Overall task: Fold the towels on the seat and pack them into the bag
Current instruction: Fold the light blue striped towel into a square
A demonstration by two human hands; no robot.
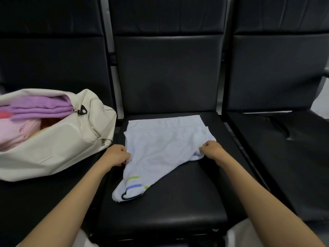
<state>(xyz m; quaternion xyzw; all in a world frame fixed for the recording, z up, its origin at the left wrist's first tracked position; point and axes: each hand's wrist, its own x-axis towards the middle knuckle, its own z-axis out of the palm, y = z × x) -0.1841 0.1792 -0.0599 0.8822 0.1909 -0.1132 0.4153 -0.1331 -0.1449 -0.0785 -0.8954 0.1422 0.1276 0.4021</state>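
Gripping a pale blue towel (163, 145) at both sides, it lies partly folded on the middle black seat (178, 202).

Left hand (119, 155) at the towel's 9 o'clock edge and right hand (211, 148) at its 3 o'clock edge, fingers of each curled and pinching cloth. Far half flat; near end bunched into a point at 7 o'clock, showing green, blue and dark stripes. Open cream bag (62, 148) at 9 o'clock on the adjoining seat, holding folded purple towels (42, 107) and pink towels (16, 132).
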